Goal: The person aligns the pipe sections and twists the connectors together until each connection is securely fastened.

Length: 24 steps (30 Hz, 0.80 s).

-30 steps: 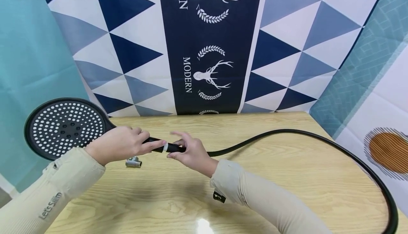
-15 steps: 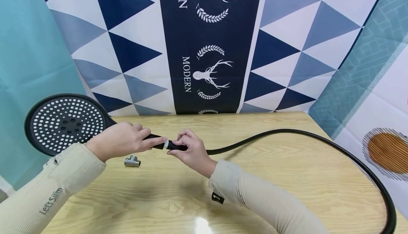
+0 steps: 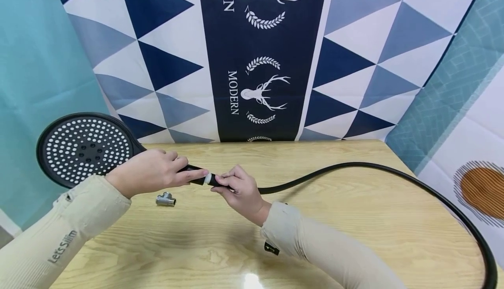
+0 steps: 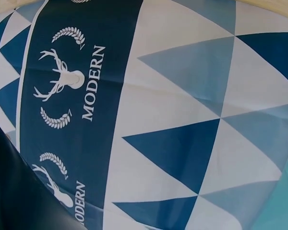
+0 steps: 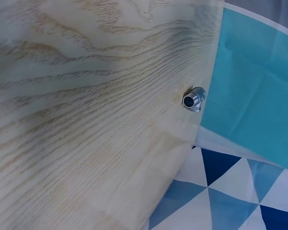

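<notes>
My left hand [image 3: 155,171] grips the handle of a black shower head [image 3: 87,149], whose round face with white nozzles points toward the head camera. Its index finger lies straight along the handle toward a white ring [image 3: 208,179] at the handle's end. My right hand [image 3: 242,195] pinches the black end of a shower hose [image 3: 354,164] just beyond that ring, in line with the handle. Both hands are raised over the table. In the left wrist view a dark smooth surface [image 4: 19,196] fills the lower left corner. The right wrist view shows neither hand.
A small chrome tee fitting [image 3: 166,199] lies on the wooden table [image 3: 315,236], below the left hand in the head view. The hose arcs across the table's right side and leaves the frame at the bottom right. A patterned cloth [image 3: 173,61] hangs behind the table.
The right hand's fingers have shifted from spread to closed in around the hose end. The shower head has risen slightly in the head view. The tee fitting has stayed in place.
</notes>
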Available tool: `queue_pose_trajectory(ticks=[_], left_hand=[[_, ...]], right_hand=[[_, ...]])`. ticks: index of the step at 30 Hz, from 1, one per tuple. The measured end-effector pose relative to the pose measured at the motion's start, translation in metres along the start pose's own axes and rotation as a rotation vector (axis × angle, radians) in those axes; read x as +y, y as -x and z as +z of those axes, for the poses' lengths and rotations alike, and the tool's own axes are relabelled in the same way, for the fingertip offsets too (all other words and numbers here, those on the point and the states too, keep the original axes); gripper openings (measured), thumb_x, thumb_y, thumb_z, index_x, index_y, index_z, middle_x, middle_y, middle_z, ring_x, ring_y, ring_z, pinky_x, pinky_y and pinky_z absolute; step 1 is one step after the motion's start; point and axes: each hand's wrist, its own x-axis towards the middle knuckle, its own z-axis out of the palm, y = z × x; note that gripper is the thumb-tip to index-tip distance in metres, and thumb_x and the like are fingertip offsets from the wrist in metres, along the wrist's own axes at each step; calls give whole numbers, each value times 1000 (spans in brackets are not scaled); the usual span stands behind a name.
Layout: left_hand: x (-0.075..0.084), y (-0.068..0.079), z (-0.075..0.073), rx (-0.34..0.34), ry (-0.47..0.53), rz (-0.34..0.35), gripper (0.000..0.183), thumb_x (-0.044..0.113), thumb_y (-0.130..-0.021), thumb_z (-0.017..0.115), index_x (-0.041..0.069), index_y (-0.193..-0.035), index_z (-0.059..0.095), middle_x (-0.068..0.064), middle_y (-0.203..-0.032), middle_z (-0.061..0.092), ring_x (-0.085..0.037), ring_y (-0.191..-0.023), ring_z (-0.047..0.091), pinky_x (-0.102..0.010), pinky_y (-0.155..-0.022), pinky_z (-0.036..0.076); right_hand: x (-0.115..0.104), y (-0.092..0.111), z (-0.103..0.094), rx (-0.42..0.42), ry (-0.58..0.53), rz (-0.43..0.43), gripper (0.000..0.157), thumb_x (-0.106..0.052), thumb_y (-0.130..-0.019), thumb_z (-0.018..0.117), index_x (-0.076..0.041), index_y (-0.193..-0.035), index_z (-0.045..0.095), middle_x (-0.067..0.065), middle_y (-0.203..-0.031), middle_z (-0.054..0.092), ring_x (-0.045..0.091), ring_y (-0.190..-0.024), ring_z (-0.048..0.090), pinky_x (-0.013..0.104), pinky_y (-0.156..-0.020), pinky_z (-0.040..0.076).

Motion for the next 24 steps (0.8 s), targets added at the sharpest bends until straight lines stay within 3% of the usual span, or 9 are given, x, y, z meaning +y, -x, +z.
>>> queue_pose_trajectory(ticks=[3, 10, 16, 24], left_hand=[[0, -1, 0, 11, -9, -2, 64, 4, -104, 3, 20, -128, 59, -3, -70, 43, -12, -49, 33, -22, -43, 25], [1, -3, -1, 5, -4, -5, 66, -1, -101, 2, 18, -127, 60, -3, -69, 43, -12, -49, 33, -22, -43, 24], [1, -1, 2, -5, 4, -21, 67, 4, -103, 0, 17, -126, 61, -3, -69, 43, -12, -48, 33, -22, -43, 25], [1, 4, 8, 26, 9, -27, 64, 14, -106, 2, 16, -123, 63, -2, -66, 41, -11, -46, 30, -21, -42, 24]], right_hand=[[0, 1, -2, -6, -7, -27, 21, 3, -75, 78, 14, -90, 69, 17, -85, 56, 24, -72, 65, 14, -69, 51], [1, 1, -1, -4, -74, 3, 31, 14, -62, 81, 15, -90, 69, 18, -84, 60, 26, -73, 68, 15, -68, 52], [1, -2, 1, 1, -87, 38, 31, 14, -59, 82, 15, -88, 70, 18, -82, 62, 26, -72, 68, 15, -68, 52], [1, -7, 2, -65, -86, 61, 29, 13, -63, 81, 14, -89, 68, 18, -83, 61, 26, -75, 68, 14, -70, 51]])
